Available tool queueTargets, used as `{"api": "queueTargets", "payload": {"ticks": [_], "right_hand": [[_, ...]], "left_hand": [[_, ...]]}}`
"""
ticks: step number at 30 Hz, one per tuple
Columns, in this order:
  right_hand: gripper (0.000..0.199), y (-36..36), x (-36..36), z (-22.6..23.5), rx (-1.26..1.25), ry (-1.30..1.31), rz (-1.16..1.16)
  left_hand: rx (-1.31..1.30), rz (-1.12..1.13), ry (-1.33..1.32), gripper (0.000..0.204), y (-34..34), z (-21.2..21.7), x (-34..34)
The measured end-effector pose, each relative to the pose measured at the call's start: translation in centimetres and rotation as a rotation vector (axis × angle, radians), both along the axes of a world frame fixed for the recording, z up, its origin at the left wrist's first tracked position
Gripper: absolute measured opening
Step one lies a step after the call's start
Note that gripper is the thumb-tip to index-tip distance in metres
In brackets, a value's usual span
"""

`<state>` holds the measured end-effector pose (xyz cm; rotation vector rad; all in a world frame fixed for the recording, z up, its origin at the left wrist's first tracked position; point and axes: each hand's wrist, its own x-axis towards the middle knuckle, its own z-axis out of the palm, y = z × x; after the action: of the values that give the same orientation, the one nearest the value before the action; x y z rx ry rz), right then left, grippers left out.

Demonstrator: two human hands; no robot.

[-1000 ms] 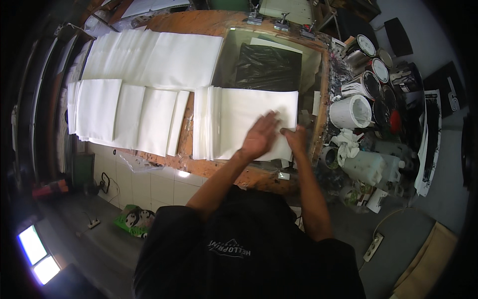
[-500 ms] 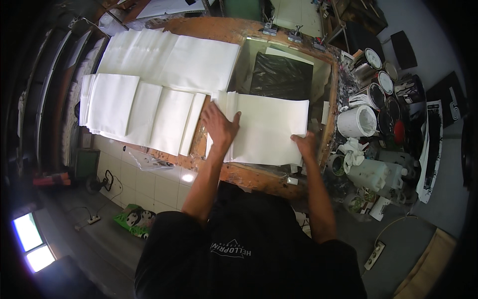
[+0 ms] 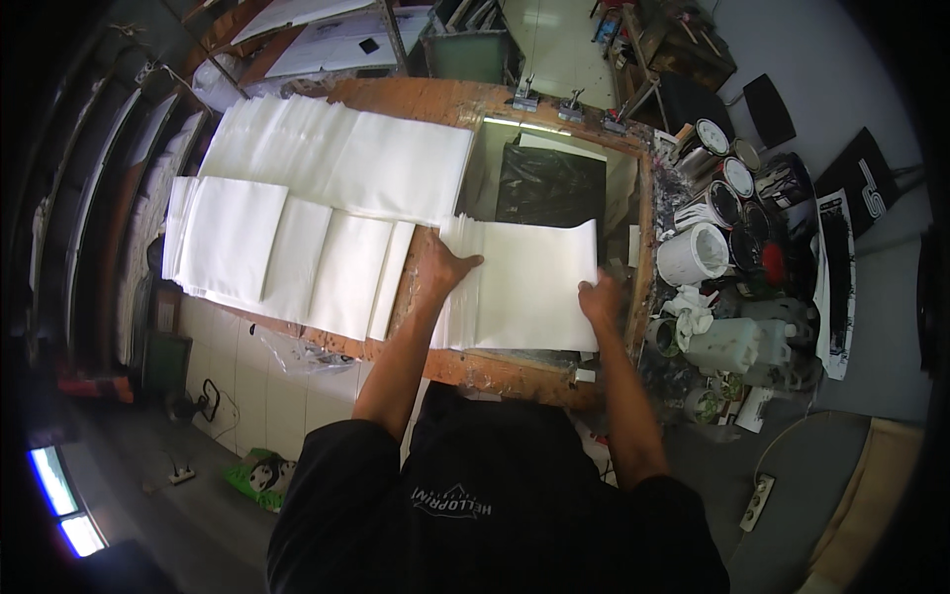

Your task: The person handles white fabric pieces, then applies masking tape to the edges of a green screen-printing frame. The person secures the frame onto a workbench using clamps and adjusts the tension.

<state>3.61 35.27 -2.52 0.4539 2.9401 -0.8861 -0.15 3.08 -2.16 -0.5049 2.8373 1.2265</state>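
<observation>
Now the left hand (image 3: 442, 265) is resting on the left side of the white pile (image 3: 539, 282), its thumb spreading over the top. Its other fingers are partly hiding at the fanned edges, so I cannot tell if they are gripping. The right hand (image 3: 602, 297) is looking blurry; it is pinching the pile's right edge, thumb on top, most other fingers hiding. The pile is lying on the right part of the bench (image 3: 396, 94). It is meeting some black plastic (image 3: 549, 188), and I cannot see if that is going underneath. To the right, messy cans (image 3: 705, 205) are crowding near a white bucket (image 3: 681, 262). Something pale is showing inside the bucket. Cloudy jugs (image 3: 720, 346) are standing closer, hiding what they are holding.
</observation>
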Motion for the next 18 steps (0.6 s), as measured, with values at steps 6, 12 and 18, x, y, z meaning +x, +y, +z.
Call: {"api": "queueTargets", "payload": {"ticks": [6, 12, 18], "right_hand": [[0.034, -3.0, 6.0, 8.2, -0.360, 0.262, -0.174], [0.028, -3.5, 9.0, 6.7, -0.513, 0.558, -0.218], [0.029, -3.4, 5.9, 2.8, -0.502, 0.453, -0.252]], "left_hand": [[0.108, 0.116, 0.291, 0.104, 2.5, 9.5, 3.7], [0.275, 0.191, 0.614, 0.100, 3.3, 9.2, 8.0], [0.192, 0.015, 0.457, 0.094, 2.4, 6.1, 6.8]]}}
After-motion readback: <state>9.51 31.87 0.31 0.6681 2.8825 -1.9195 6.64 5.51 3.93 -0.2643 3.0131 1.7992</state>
